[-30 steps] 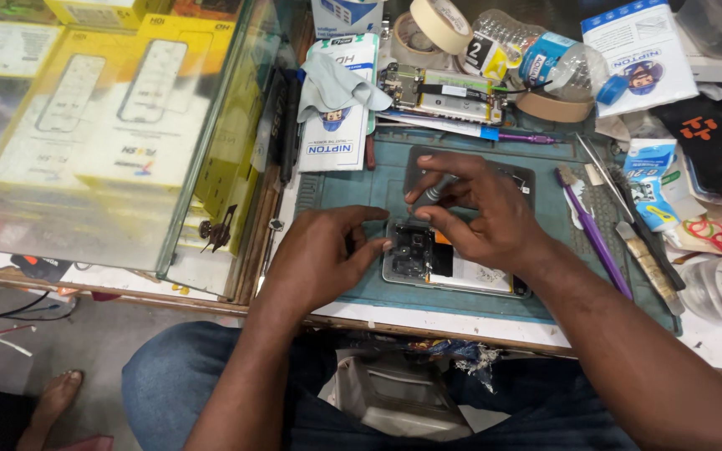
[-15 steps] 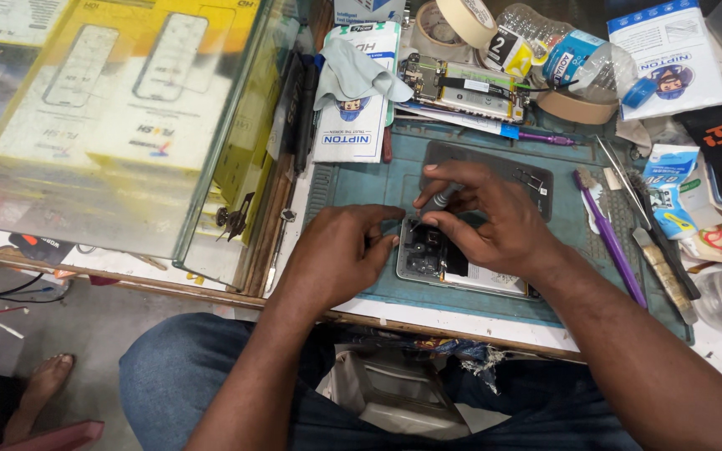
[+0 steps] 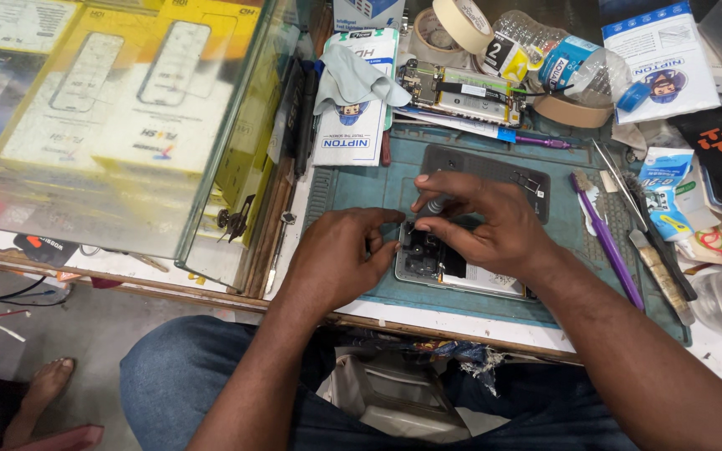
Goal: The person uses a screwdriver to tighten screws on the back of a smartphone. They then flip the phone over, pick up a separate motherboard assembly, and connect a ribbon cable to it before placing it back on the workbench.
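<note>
Head view looks down on an opened smartphone with its back cover off and dark internals exposed (image 3: 453,267), lying near the front edge of a blue-green rubber repair mat (image 3: 353,188). The left hand (image 3: 340,259) rests on the phone's left end, fingers curled against it, steadying it. The right hand (image 3: 482,230) pinches a small grey cylindrical tool (image 3: 438,204) between thumb and fingertips, its tip hidden over the phone's upper part. A slip of that tool could, I judge, scratch the exposed parts. Any loose screw could roll off the mat's front edge. A purple-handled brush (image 3: 603,238) and metal tweezers (image 3: 620,188) lie by the mat's right edge, near enough for the right forearm to knock.
</note>
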